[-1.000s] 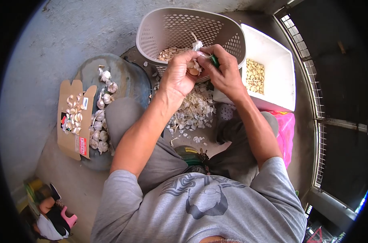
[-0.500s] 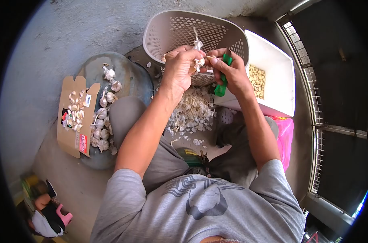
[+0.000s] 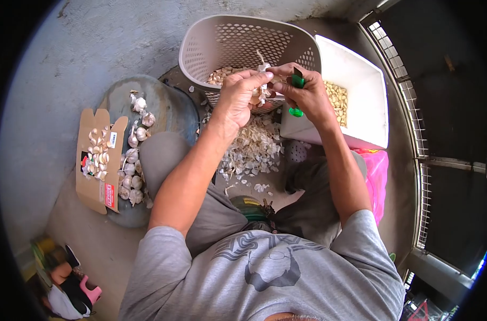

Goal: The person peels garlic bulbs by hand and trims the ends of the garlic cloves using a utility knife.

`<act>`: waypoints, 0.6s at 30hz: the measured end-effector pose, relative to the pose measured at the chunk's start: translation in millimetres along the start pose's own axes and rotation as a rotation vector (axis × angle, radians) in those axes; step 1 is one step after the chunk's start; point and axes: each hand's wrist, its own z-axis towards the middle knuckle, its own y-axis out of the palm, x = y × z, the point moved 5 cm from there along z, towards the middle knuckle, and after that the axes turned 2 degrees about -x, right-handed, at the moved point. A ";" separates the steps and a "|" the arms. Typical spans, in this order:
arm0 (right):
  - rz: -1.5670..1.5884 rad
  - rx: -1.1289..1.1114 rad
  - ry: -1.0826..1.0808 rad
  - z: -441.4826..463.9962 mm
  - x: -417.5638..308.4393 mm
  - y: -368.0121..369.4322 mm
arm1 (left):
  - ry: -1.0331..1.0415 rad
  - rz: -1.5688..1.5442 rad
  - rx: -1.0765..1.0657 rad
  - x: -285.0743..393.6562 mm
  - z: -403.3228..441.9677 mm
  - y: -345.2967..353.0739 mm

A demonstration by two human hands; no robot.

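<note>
The left hand [image 3: 233, 100] pinches a white, papery garlic bulb [image 3: 263, 67]; beside it, the right hand [image 3: 312, 99] now covers more of its green plastic-handled tool [image 3: 298, 81], apparently securing it.

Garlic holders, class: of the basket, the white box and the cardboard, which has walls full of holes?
The grey-brown basket, partly hidden behind the left hand; the white box and brown cardboard show no such holes.

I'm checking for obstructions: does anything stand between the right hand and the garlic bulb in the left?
The left hand partly covers the garlic bulb; nothing else visible stands between bulb and right hand.
</note>
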 end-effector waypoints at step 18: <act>-0.201 0.145 -0.158 -1.6 -11.4 3.8 | 0.010 0.031 0.023 -1.0 -1.3 4.3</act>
